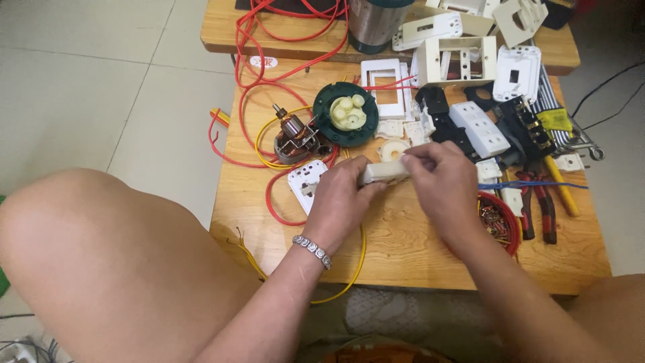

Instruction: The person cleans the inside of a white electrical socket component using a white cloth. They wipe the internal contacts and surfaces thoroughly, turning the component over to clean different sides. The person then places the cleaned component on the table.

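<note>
Bare knees frame the near edge; a low wooden worktop [403, 249] sits between them.

Left hand [339, 198], silver bracelet [311, 250] at the wrist, is curled around the left end of a small cream plastic block [384, 173], thumb and fingers pinching it. Right hand [440, 181] grips the block's right end from above, fingers bent over it. The block is held just above the worktop, between the two hands, roughly at the worktop's centre.

Under the left hand: a white socket plate [304, 181], partly covered, with red wire [275, 202] and yellow wire [353, 269] looping past it.

Right of the right hand: a coil of red wire [500, 222], red-handled pliers [537, 202], a yellow-handled screwdriver [561, 188].

Just beyond the hands: a copper-wound motor armature [292, 138], a dark green round housing [345, 114] with cream gears, a white multi-hole socket [478, 128], black plastic parts [440, 117].

Farther back: white switch frames [381, 84], an open cream wall box [457, 60], a metal cylinder with a green base [373, 23] and more red wire on a second worktop.
</note>
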